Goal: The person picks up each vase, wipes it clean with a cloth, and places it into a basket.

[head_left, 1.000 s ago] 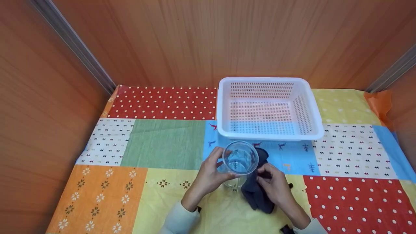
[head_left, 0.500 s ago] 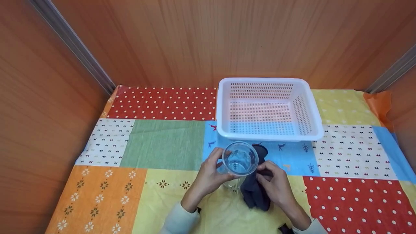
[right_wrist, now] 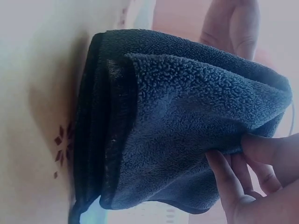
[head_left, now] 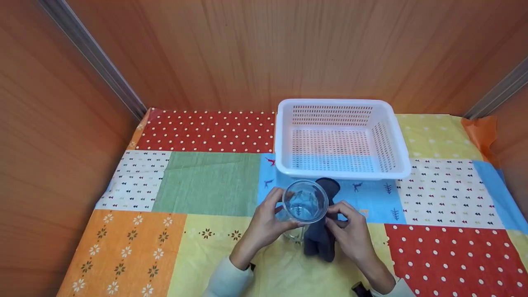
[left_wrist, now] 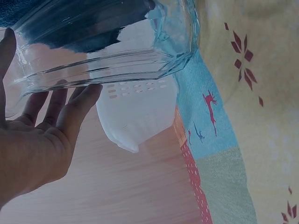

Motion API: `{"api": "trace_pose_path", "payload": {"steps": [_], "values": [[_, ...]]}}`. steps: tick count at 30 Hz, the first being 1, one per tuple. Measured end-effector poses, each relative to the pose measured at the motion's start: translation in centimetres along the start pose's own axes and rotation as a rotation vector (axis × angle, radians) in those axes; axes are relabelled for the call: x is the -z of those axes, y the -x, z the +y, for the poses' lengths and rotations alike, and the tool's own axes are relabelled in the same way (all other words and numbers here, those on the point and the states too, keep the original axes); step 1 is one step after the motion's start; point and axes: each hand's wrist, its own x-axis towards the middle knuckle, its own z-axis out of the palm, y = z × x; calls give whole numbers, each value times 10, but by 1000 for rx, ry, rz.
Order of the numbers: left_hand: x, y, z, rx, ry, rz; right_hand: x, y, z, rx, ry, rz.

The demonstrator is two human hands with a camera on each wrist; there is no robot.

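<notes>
My left hand [head_left: 266, 220] grips a tall clear glass [head_left: 306, 202] near its round rim, fingers behind and thumb in front. In the left wrist view the fingers lie along the wall of the glass [left_wrist: 126, 70], whose thick base is at the right. A dark grey, fluffy cloth [head_left: 319, 239] hangs against the right side of the glass. My right hand [head_left: 350, 231] pinches this cloth between thumb and fingers. Folded over, the cloth [right_wrist: 173, 112] fills most of the right wrist view and hides much of the glass there.
Just beyond the hands stands a white perforated plastic basket [head_left: 342, 173] with nothing in it. A patchwork-print cloth [head_left: 214, 181] covers the table. Wood-grain panels [head_left: 264, 53] close in the back and both sides.
The grey cloth has shifted up and slightly left along the glass, with its lower end drawn in. The right hand moved a little upward with it; left hand and glass stay put.
</notes>
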Motion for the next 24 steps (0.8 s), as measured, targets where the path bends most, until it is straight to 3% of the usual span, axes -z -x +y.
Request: {"api": "trace_pose_path", "payload": {"steps": [10,24], "values": [[0,0,-1,-16,-6,4,-2,0,16,-128,-29,-45],[0,1,-1,4,-2,0,-4,4,35,-146,34,-87]]}}
